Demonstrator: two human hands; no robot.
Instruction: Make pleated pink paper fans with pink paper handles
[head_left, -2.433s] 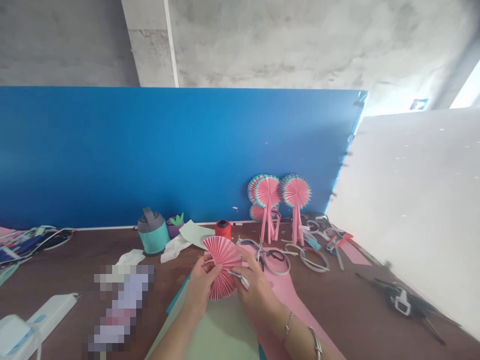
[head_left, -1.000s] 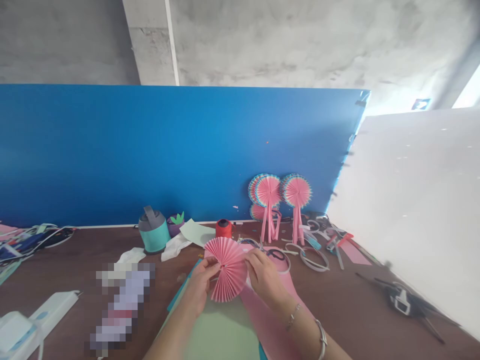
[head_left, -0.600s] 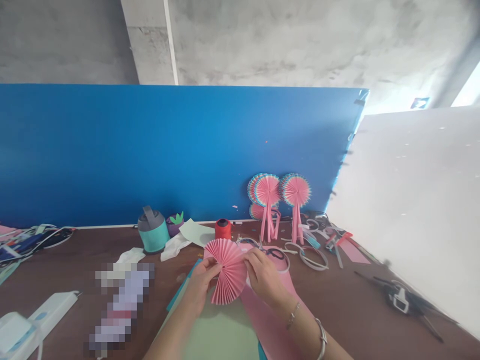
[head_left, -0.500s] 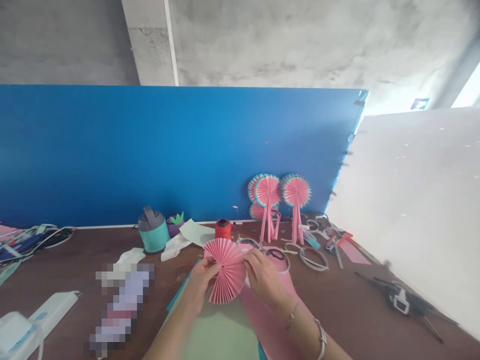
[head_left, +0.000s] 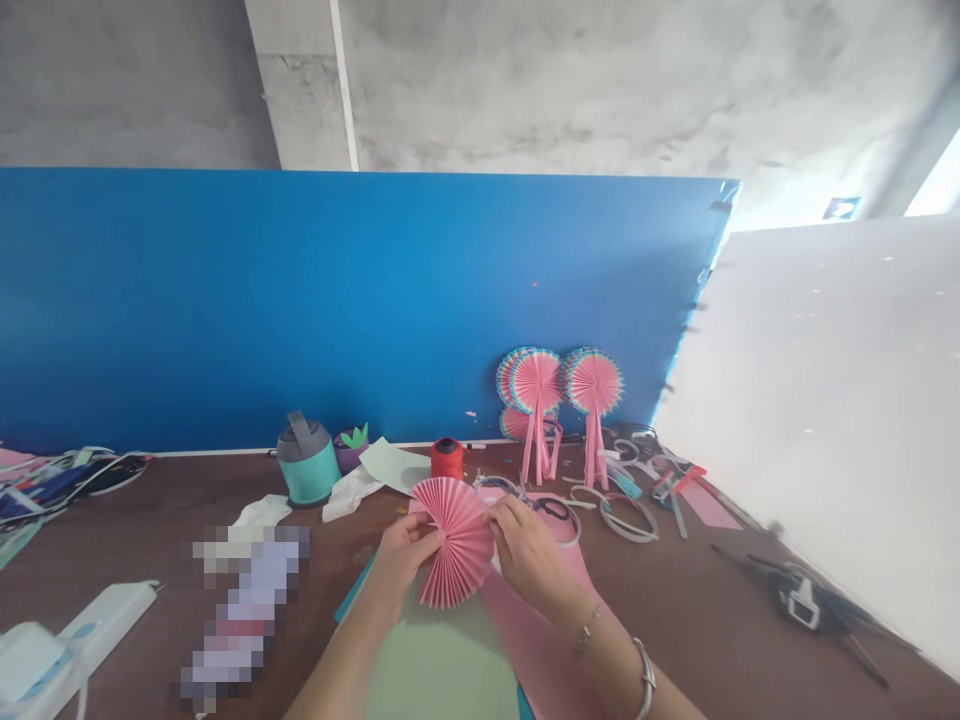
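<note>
Between your hands, the pink paper fan (head_left: pixel 454 540) stands upright: left hand (head_left: pixel 397 565) pinches its left edge, right hand (head_left: pixel 529 555) its right.

The pink pleated paper fan (head_left: pixel 453 541) is spread into an almost full round disc, its sharp accordion folds running out from a centre near its left edge. It stands upright on edge, its face turned toward the camera, just above the pale green sheet (head_left: pixel 442 670). A gap in the disc shows at its lower left.
</note>
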